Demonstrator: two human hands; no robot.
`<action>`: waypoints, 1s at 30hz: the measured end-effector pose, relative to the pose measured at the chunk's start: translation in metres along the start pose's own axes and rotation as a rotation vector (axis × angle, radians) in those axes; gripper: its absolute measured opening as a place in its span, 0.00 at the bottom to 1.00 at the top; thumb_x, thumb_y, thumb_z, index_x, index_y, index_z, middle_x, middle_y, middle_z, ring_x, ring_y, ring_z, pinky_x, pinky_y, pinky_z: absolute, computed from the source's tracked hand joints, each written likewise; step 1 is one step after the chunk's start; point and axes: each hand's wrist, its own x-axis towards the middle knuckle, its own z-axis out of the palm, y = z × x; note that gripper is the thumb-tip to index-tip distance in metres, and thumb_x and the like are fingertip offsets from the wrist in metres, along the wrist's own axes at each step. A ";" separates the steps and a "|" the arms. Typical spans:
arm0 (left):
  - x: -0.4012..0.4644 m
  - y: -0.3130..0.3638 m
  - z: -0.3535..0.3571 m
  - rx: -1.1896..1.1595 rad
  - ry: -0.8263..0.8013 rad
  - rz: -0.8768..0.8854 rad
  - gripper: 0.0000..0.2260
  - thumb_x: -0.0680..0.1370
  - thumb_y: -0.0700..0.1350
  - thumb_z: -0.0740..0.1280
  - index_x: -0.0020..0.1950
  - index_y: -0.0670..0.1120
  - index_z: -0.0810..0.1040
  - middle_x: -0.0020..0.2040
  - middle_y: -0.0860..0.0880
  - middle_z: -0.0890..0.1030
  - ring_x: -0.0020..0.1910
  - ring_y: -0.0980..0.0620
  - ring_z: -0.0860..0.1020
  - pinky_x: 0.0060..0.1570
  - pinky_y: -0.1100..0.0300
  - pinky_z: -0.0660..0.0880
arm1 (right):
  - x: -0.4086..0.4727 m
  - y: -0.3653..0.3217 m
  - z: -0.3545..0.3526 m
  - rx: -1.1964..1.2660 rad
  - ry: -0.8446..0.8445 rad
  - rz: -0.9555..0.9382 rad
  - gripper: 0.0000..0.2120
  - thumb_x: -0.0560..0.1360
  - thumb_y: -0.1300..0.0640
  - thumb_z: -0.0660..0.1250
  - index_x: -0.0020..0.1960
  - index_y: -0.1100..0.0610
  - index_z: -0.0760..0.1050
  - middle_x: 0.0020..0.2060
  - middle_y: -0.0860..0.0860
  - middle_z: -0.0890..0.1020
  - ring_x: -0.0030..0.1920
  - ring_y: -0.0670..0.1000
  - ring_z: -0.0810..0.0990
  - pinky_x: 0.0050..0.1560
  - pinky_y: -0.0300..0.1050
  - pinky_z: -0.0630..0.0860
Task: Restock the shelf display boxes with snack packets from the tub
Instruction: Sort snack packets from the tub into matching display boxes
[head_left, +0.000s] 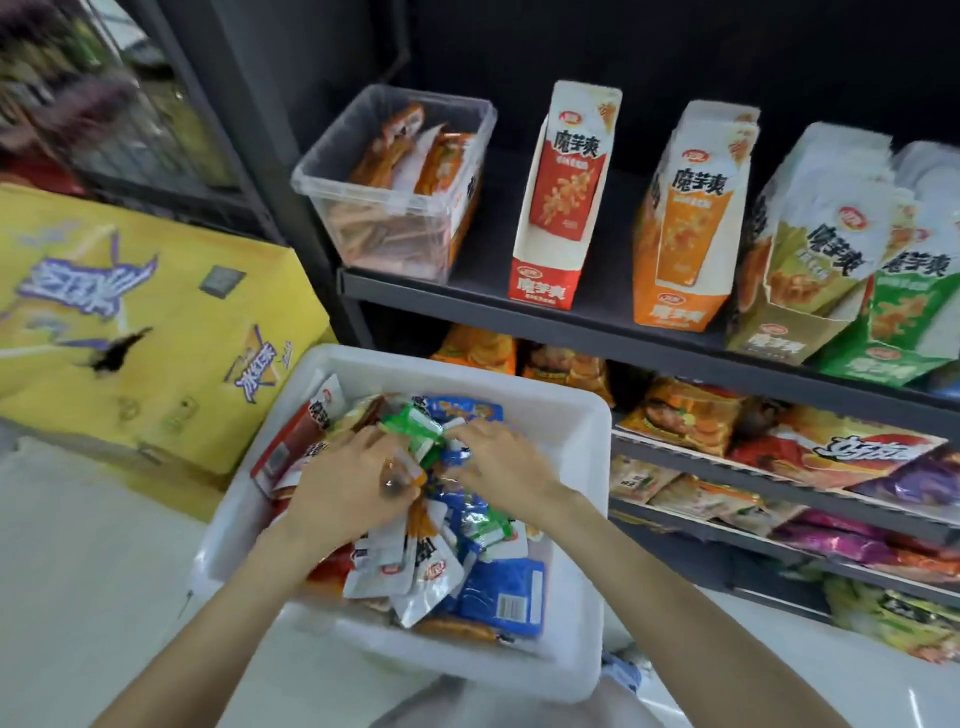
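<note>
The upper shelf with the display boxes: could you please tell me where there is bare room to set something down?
Bare dark shelf shows between the clear plastic bin and the tall red cardboard display box, and a narrower strip between that and the orange display box. Further right, the olive box and green box crowd together.

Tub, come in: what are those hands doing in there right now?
Both hands in white tub. Left hand grips orange packets; right hand picks among loose ones. Nothing blocking shelf boxes.
</note>
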 end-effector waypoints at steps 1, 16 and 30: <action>-0.006 -0.002 -0.001 0.019 -0.037 -0.006 0.22 0.67 0.60 0.66 0.56 0.50 0.79 0.49 0.49 0.80 0.49 0.43 0.80 0.43 0.53 0.77 | 0.004 -0.004 0.005 -0.025 -0.012 -0.066 0.24 0.77 0.55 0.65 0.72 0.55 0.65 0.69 0.53 0.69 0.69 0.55 0.66 0.66 0.49 0.63; -0.022 -0.009 -0.017 -0.223 -0.114 0.124 0.34 0.68 0.74 0.53 0.64 0.56 0.75 0.57 0.58 0.78 0.56 0.56 0.77 0.51 0.59 0.74 | -0.010 -0.003 -0.026 -0.156 0.177 -0.383 0.11 0.79 0.52 0.60 0.51 0.53 0.80 0.44 0.48 0.83 0.47 0.52 0.81 0.44 0.44 0.72; 0.054 0.119 -0.065 -1.610 -0.108 -0.241 0.25 0.71 0.52 0.70 0.66 0.46 0.71 0.58 0.46 0.81 0.52 0.50 0.82 0.57 0.53 0.76 | -0.083 0.015 -0.089 1.005 0.853 0.248 0.05 0.79 0.56 0.61 0.51 0.51 0.76 0.37 0.46 0.81 0.32 0.44 0.78 0.31 0.39 0.77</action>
